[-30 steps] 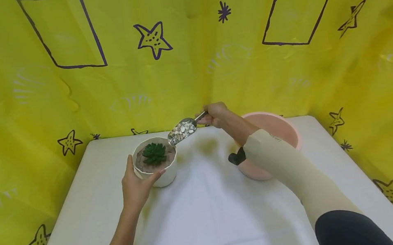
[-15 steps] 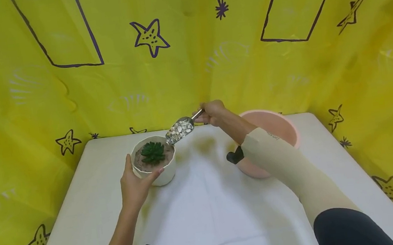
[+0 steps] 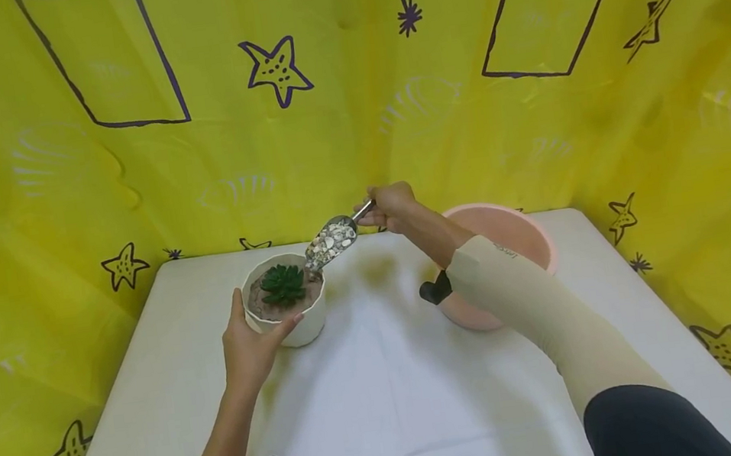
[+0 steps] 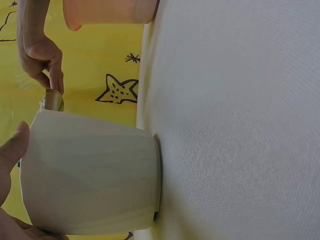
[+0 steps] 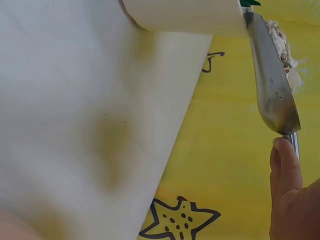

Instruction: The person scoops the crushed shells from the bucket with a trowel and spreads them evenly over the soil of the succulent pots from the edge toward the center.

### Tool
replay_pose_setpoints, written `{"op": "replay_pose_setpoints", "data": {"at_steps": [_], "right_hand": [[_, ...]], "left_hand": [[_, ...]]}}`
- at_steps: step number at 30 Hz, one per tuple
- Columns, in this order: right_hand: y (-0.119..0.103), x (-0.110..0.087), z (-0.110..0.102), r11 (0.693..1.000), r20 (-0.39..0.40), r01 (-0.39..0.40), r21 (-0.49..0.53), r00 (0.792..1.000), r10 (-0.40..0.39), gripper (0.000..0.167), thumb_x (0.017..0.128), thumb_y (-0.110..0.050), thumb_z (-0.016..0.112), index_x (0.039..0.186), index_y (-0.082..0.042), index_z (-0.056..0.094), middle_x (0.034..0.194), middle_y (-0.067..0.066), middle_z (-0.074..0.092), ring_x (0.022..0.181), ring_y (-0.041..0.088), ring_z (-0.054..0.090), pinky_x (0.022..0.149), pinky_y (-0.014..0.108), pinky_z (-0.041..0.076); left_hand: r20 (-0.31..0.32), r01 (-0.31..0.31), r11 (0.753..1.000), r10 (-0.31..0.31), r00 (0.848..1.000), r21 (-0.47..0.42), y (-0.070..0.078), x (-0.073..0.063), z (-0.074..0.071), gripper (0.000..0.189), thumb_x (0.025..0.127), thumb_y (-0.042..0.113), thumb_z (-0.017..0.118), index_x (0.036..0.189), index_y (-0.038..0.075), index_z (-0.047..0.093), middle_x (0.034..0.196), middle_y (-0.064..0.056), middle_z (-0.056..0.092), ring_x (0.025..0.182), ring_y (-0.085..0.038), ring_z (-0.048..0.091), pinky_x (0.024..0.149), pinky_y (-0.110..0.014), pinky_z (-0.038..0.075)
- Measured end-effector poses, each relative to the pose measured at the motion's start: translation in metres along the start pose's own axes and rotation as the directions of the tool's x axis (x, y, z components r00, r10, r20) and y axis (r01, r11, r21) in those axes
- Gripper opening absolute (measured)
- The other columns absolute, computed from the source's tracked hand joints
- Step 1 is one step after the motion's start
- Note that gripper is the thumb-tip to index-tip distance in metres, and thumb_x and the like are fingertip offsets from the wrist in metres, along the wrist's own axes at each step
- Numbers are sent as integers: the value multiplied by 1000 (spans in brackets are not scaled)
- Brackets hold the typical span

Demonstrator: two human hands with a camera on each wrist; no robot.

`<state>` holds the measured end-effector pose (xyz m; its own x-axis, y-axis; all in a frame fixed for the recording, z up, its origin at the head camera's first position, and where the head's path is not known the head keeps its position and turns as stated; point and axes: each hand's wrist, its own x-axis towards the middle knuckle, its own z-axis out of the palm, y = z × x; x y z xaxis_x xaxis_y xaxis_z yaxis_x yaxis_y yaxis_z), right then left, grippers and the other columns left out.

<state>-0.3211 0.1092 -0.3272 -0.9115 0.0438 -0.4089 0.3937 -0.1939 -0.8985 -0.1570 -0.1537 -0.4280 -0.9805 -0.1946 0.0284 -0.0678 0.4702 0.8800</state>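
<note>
A white faceted pot (image 3: 304, 330) stands on the table at the left, holding greyish soil and a green succulent (image 3: 284, 285). My left hand (image 3: 250, 349) grips the pot from its near left side, thumb along the front rim; some fingers are hidden behind it. With my right hand (image 3: 393, 205) I hold a metal scoop (image 5: 272, 82) by its handle. Small pebbles or shells (image 3: 332, 240) fill the scoop, and its tip is at the pot's right rim, tilted down toward the soil. In the left wrist view the pot (image 4: 95, 175) hides most of the scoop.
A pink tub (image 3: 507, 225) stands to the right, partly hidden behind my right forearm. The table (image 3: 376, 411) has a white cover, and a yellow patterned curtain (image 3: 352, 129) hangs along its back and sides.
The scoop in my right hand has shifted slightly left, its tip a little farther over the pot's rim. My left hand keeps its hold on the pot.
</note>
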Motion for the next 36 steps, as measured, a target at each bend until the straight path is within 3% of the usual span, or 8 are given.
{"op": "replay_pose_setpoints", "data": {"at_steps": [5,12,21,27,33,36], "right_hand": [[1,1,0,1000,-7,-16,9,1000,17,27,112,-15,52,124,9,56,128,29,68,112,37,71,80,36,63],[3,2,0,1000,-1,-22,10,1000,22,34,112,-15,52,135,11,55,128,30,67,113,38,70,83,39,62],[4,3,2,1000,7,-28,9,1000,28,34,112,-15,52,135,11,54,126,28,68,113,38,71,87,38,61],[4,3,1,999,-1,-39,8,999,39,33,112,-14,53,134,10,55,125,27,69,112,38,71,85,38,61],[1,2,1,1000,-17,-19,10,1000,19,34,112,-15,53,134,11,55,128,28,68,113,38,70,83,37,62],[0,1,1,1000,-14,-11,19,1000,11,34,112,-14,53,135,11,55,129,29,67,113,39,70,83,37,61]], "left_hand": [[3,8,1000,-8,1000,3,0,-1,0,117,89,35,87,167,0,9,171,-24,18,157,-42,18,124,-59,23],[-18,2,1000,-2,1000,-2,1,-3,3,129,80,32,94,168,0,5,170,-26,19,156,-45,21,123,-60,25],[-86,-50,999,49,995,-9,-6,-1,5,118,78,28,96,165,-2,21,165,-25,34,151,-45,33,118,-62,34],[-16,-71,997,71,997,1,-9,3,-2,116,79,29,96,165,0,24,165,-23,35,151,-43,33,118,-62,34],[124,-64,997,57,991,52,-6,10,-14,123,83,36,91,168,0,9,170,-27,21,156,-45,21,121,-63,26],[122,-57,998,53,991,27,-5,10,-11,125,82,36,92,168,3,8,170,-25,21,156,-44,22,121,-63,28]]}}
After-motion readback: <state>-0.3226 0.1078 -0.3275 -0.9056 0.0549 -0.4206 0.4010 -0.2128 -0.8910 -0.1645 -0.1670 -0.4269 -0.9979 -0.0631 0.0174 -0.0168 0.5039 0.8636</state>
